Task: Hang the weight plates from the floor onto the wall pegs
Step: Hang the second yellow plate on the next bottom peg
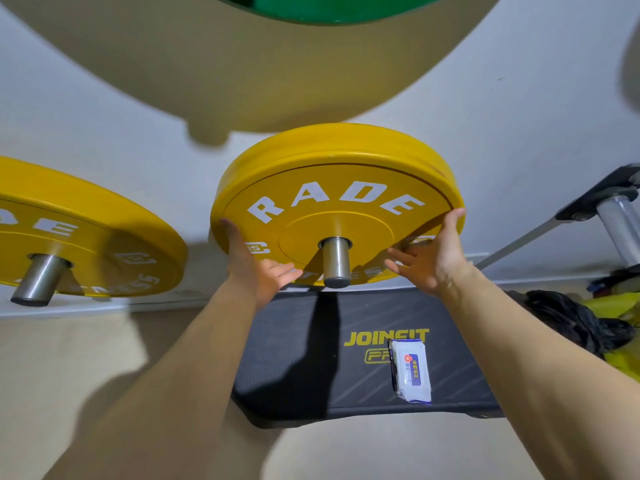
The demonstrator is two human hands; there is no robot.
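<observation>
Both palms pressed the yellow plate (332, 188): your left hand (258, 265) and right hand (433, 254) lay flat with straight fingers, thumbs on its rim, steel peg (334, 263) through its hole.

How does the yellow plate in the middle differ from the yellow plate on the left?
The middle plate has the left hand and right hand on it; the left plate is untouched. The middle plate lies fully in frame; the left plate is cut off by it. Both are yellow, white-lettered, each hung on a steel peg.
</observation>
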